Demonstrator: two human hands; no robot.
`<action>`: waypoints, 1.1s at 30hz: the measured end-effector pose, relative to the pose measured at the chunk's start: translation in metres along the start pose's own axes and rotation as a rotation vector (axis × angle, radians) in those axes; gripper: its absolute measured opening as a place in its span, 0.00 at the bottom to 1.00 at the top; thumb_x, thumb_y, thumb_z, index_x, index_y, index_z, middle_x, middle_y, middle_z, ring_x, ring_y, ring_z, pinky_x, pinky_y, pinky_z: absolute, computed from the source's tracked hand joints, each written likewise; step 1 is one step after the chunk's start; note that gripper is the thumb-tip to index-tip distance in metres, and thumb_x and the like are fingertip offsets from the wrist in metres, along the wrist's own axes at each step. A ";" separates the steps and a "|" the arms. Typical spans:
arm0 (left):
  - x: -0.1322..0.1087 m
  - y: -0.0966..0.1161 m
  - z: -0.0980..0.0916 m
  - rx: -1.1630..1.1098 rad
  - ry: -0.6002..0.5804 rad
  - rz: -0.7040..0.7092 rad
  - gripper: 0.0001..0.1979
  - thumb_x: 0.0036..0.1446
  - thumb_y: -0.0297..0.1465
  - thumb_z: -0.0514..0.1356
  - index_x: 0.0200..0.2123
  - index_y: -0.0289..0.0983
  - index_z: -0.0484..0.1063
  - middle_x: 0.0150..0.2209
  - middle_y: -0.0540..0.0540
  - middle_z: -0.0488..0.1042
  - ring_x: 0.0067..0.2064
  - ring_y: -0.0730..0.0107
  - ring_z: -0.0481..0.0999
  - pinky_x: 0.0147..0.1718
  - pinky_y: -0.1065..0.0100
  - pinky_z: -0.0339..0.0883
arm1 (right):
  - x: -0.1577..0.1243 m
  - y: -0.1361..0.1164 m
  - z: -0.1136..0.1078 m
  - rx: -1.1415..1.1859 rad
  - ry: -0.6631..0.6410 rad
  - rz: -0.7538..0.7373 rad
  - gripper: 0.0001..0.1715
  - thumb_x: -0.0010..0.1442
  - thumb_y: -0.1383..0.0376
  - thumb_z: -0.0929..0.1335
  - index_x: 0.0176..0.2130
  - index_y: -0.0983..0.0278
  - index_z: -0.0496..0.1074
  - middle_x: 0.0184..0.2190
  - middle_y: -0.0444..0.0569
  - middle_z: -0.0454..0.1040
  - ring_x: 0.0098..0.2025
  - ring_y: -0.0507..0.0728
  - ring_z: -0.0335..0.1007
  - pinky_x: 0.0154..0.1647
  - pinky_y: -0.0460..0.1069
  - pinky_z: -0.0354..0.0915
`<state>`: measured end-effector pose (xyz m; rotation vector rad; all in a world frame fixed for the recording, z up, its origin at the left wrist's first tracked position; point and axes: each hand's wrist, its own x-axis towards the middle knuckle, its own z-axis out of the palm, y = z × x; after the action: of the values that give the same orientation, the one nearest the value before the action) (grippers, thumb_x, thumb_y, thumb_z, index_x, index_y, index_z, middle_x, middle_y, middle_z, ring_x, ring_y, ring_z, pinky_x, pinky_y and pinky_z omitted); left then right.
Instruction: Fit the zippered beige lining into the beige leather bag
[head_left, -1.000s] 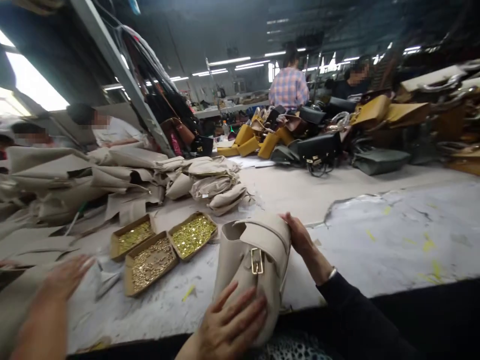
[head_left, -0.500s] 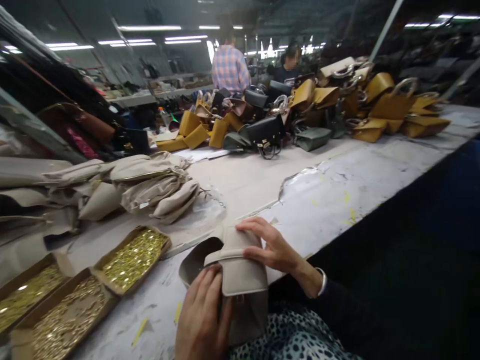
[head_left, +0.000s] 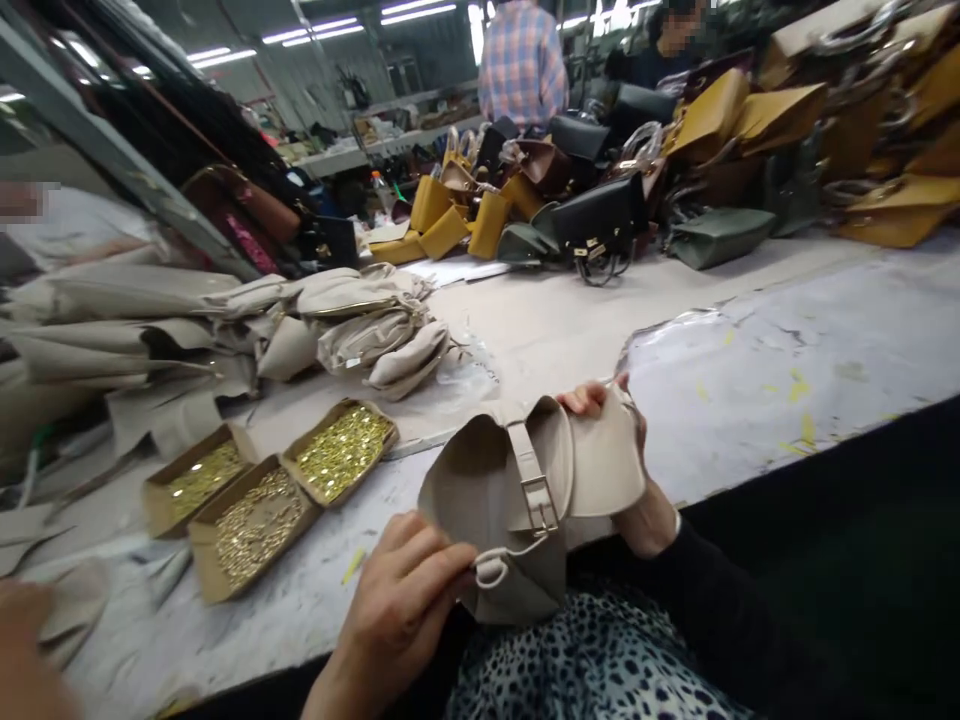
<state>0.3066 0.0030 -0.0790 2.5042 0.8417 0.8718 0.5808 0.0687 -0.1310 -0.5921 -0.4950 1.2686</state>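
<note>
A small beige leather bag [head_left: 495, 495] with a strap and a metal buckle is held over my lap at the table's near edge. My left hand [head_left: 409, 600] pinches the looped end of its strap at the bag's lower left. My right hand [head_left: 637, 500] grips the bag's flap from behind on the right, thumb at the top edge. The flap is folded open, so the inside shows.
Three cardboard trays of gold metal fittings [head_left: 262, 490] sit to the left. Beige bag parts [head_left: 360, 330] are piled behind them. Yellow, black and green handbags [head_left: 600, 215] crowd the far table [head_left: 750, 380]. Other people work at the back and left; another person's hand [head_left: 22, 640] shows at lower left.
The bag has been turned and its flap opened, showing strap and buckle. My left hand moved from the bag's body to the strap loop. The camera swung back to the left.
</note>
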 end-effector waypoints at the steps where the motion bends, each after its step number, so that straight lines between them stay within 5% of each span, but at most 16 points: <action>1: 0.000 0.000 -0.006 0.008 -0.008 0.006 0.07 0.68 0.25 0.59 0.43 0.40 0.77 0.31 0.47 0.73 0.35 0.65 0.71 0.32 0.66 0.69 | -0.003 0.000 -0.002 -0.027 -0.043 -0.003 0.36 0.68 0.37 0.66 0.21 0.57 0.67 0.20 0.43 0.60 0.32 0.59 0.67 0.55 0.59 0.70; 6: -0.005 0.000 -0.020 -0.061 -0.082 -0.027 0.09 0.68 0.22 0.57 0.43 0.37 0.76 0.36 0.44 0.74 0.41 0.63 0.73 0.39 0.63 0.71 | -0.002 -0.031 -0.025 -0.433 -0.381 0.122 0.47 0.68 0.32 0.61 0.11 0.57 0.66 0.17 0.48 0.59 0.32 0.62 0.71 0.51 0.62 0.70; 10: -0.005 0.002 -0.018 -0.098 -0.053 -0.064 0.08 0.67 0.22 0.59 0.43 0.37 0.76 0.36 0.44 0.74 0.41 0.63 0.72 0.38 0.63 0.68 | 0.024 -0.088 -0.018 -1.012 -0.760 0.343 0.37 0.64 0.35 0.70 0.23 0.61 0.82 0.21 0.51 0.74 0.29 0.62 0.76 0.34 0.56 0.72; 12: -0.005 0.001 -0.015 -0.102 -0.029 -0.093 0.07 0.67 0.22 0.59 0.44 0.37 0.76 0.37 0.44 0.74 0.41 0.63 0.72 0.39 0.62 0.68 | 0.034 -0.112 0.001 -1.213 -0.821 0.264 0.29 0.62 0.41 0.74 0.33 0.63 0.86 0.28 0.51 0.80 0.29 0.58 0.76 0.31 0.52 0.71; 15: -0.008 -0.003 -0.011 -0.099 -0.001 -0.157 0.06 0.67 0.23 0.59 0.43 0.37 0.76 0.38 0.43 0.74 0.43 0.62 0.72 0.40 0.62 0.68 | 0.039 -0.127 0.031 -1.332 -0.856 0.001 0.27 0.62 0.43 0.73 0.40 0.64 0.86 0.37 0.49 0.82 0.37 0.55 0.79 0.39 0.50 0.71; 20: -0.014 -0.006 -0.014 -0.042 -0.005 -0.171 0.07 0.68 0.24 0.58 0.41 0.39 0.76 0.38 0.46 0.75 0.45 0.62 0.72 0.58 0.50 0.65 | 0.051 -0.093 0.032 -1.257 -0.975 -0.082 0.24 0.69 0.44 0.70 0.48 0.59 0.84 0.44 0.52 0.82 0.45 0.60 0.80 0.44 0.52 0.75; 23: -0.007 -0.004 -0.024 0.008 -0.066 -0.111 0.06 0.68 0.24 0.58 0.41 0.39 0.75 0.39 0.46 0.76 0.45 0.63 0.72 0.59 0.52 0.64 | 0.070 -0.062 0.027 -1.241 -0.998 -0.220 0.21 0.72 0.48 0.68 0.50 0.57 0.83 0.47 0.52 0.82 0.49 0.62 0.79 0.52 0.57 0.74; 25: 0.002 -0.004 -0.033 0.058 -0.131 -0.047 0.08 0.67 0.22 0.58 0.41 0.39 0.75 0.40 0.46 0.76 0.47 0.63 0.73 0.61 0.53 0.63 | 0.076 -0.045 0.034 -1.233 -1.146 -0.266 0.18 0.70 0.52 0.71 0.54 0.55 0.82 0.55 0.50 0.79 0.58 0.65 0.75 0.63 0.61 0.68; 30: 0.019 -0.030 -0.053 0.219 -0.239 0.076 0.12 0.63 0.17 0.57 0.40 0.39 0.76 0.43 0.45 0.76 0.59 0.59 0.70 0.68 0.50 0.59 | 0.047 -0.019 0.060 -1.276 -1.586 -0.374 0.33 0.51 0.60 0.83 0.56 0.57 0.80 0.69 0.51 0.66 0.72 0.74 0.55 0.74 0.70 0.51; 33: 0.016 -0.049 -0.068 0.272 -0.183 0.033 0.09 0.65 0.20 0.59 0.39 0.38 0.78 0.49 0.41 0.73 0.63 0.55 0.67 0.63 0.53 0.67 | 0.025 -0.010 0.058 -1.363 -1.731 -0.661 0.14 0.58 0.64 0.80 0.44 0.62 0.82 0.65 0.54 0.70 0.72 0.70 0.57 0.75 0.67 0.50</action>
<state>0.2525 0.0594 -0.0456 2.7870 0.9117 0.5570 0.5567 0.0993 -0.0806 -0.1515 -2.8167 0.3042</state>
